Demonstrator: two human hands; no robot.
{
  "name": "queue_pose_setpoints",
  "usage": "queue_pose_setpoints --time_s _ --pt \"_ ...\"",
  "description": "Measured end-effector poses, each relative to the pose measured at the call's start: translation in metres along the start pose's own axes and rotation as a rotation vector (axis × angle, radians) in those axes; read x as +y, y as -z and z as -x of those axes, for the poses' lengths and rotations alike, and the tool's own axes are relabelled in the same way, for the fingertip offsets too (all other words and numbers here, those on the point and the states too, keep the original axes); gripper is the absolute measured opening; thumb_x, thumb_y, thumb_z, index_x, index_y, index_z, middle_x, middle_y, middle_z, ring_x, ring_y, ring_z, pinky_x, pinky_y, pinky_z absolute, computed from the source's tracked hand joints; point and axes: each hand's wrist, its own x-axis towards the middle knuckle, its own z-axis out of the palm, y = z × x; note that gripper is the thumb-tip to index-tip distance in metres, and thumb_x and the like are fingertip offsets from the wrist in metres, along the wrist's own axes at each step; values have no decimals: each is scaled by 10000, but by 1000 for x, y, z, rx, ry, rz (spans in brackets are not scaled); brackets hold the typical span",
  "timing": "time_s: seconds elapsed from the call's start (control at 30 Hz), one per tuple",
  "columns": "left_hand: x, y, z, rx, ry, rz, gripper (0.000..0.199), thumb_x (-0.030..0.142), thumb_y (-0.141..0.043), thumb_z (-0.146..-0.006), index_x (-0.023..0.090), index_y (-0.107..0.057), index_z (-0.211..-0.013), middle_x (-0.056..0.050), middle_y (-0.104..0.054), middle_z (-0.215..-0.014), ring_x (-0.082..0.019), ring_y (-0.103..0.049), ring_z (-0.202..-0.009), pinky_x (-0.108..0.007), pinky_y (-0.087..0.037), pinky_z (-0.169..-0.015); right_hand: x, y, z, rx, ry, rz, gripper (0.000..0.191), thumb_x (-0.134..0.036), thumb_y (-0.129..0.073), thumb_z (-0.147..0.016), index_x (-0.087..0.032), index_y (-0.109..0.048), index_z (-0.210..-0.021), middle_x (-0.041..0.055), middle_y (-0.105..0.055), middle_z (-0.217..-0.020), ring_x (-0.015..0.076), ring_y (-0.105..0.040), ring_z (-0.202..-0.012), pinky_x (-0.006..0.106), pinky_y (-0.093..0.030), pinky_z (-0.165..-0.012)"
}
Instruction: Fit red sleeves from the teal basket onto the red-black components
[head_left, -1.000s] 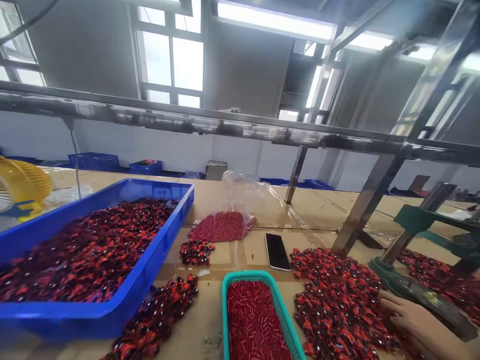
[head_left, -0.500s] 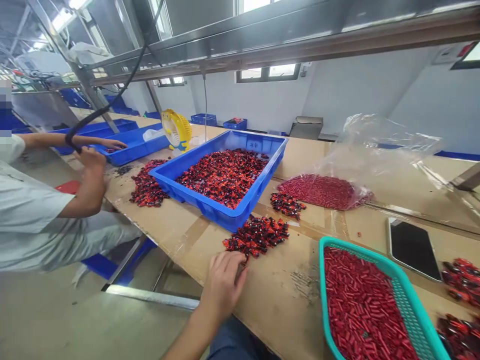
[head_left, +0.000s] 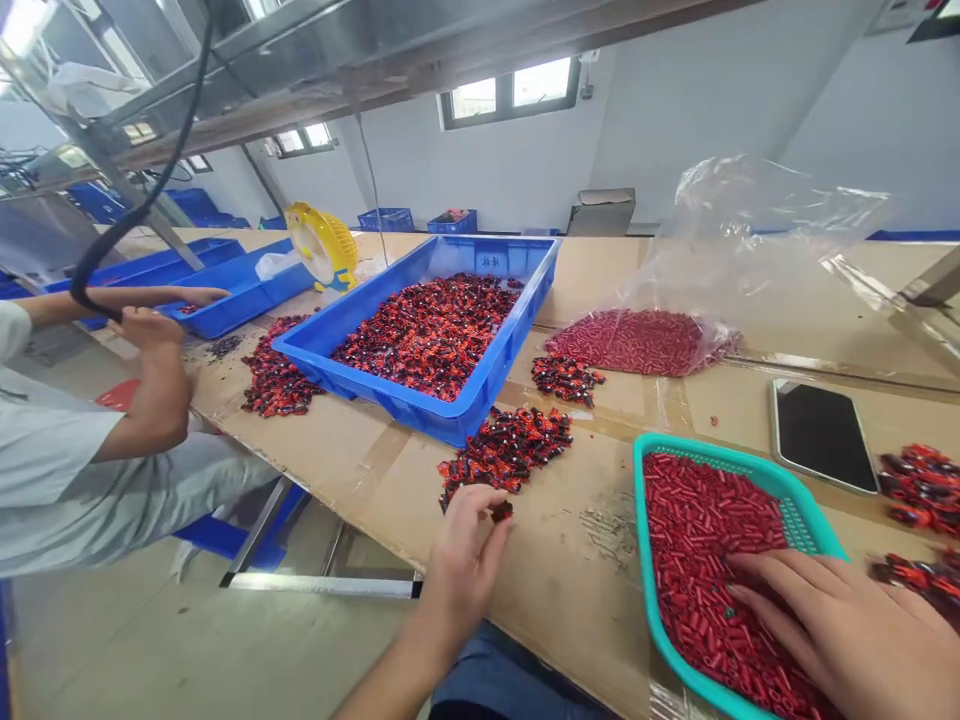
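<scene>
My left hand (head_left: pixel 465 562) sits at the near edge of a loose pile of red-and-black pieces (head_left: pixel 506 450) on the cardboard-covered table (head_left: pixel 570 530). Its fingertips pinch one small dark piece (head_left: pixel 502 511). My right hand (head_left: pixel 832 620) lies spread, fingers apart, on the red plastic tubes (head_left: pixel 694 530) in a teal plastic basket (head_left: pixel 712 453). The hand covers the basket's lower right part.
A blue crate (head_left: pixel 409 405) full of red-and-black pieces stands ahead. Beyond lie a plastic bag of red tubes (head_left: pixel 641 342) and a phone (head_left: pixel 823 436). A co-worker's hands (head_left: pixel 146 330) reach toward a blue tray (head_left: pixel 232 305) at left.
My right hand has entered the view and now rests in the teal basket. My left hand has lifted slightly with the small piece. The view has swung from the right-hand pile toward the crate.
</scene>
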Motion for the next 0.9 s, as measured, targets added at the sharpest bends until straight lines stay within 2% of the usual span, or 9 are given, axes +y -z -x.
queue_pose_setpoints --time_s 0.1,0.3,0.43,0.53,0.67,0.73,0.8,0.9 --pt "22 0 1 -41 51 198 148 238 -597 -1037 223 -650 -1173 -70 -668 -1049 -169 -714 -927 -273 -619 -807 -8 12 -14 -18 38 14 528 -391 -300 -1102 -256 -720 -812 46 -766 -813 237 -694 -708 401 -393 -609" --pt "58 -9 8 -104 214 582 57 255 -684 -1008 240 -648 -1049 -42 -743 -1102 -141 -767 -1021 -215 -630 -905 -13 20 -13 -118 -1 76 428 -327 -350 -1095 -237 -715 -891 39 -761 -880 257 -657 -801 391 -319 -705" --pt "73 -16 13 -47 310 846 260 191 -853 -863 248 -625 -973 24 -761 -993 -110 -763 -970 -182 -625 -902 -19 23 -14 -208 -50 115 314 -202 -424 -1041 -213 -668 -843 55 -726 -832 253 -618 -794 394 -292 -710" --pt "81 -20 17 -25 260 860 346 123 -886 -810 238 -596 -962 40 -721 -931 -108 -749 -892 -201 -638 -861 -21 25 -17 -232 -59 126 290 -192 -450 -1031 -198 -635 -808 67 -700 -795 255 -604 -785 391 -288 -702" --pt "85 -23 19 -28 149 787 361 120 -875 -823 232 -563 -966 29 -702 -910 -119 -731 -851 -220 -633 -815 -18 24 -18 -172 -79 91 351 -228 -386 -1081 -183 -641 -843 92 -707 -816 253 -599 -753 382 -289 -669" --pt "87 -23 20 -35 111 745 365 140 -874 -829 236 -554 -974 29 -697 -899 -119 -722 -826 -222 -628 -784 -19 26 -19 -108 -91 31 420 -311 -311 -1123 -168 -663 -944 109 -725 -866 258 -623 -783 387 -358 -683" --pt "89 -24 21 -50 110 711 377 162 -880 -826 244 -547 -983 29 -698 -901 -118 -713 -800 -224 -625 -752 -24 33 -18 -51 -96 -50 468 -395 -264 -1143 -168 -661 -1040 112 -735 -939 244 -661 -855 386 -459 -762" --pt "92 -25 22 -79 136 676 401 219 -892 -818 257 -533 -993 23 -722 -912 -127 -706 -791 -236 -615 -727 -46 54 -14 -16 -219 -324 370 -473 -404 -1117 -214 -664 -1073 82 -733 -1038 200 -698 -945 313 -542 -856"
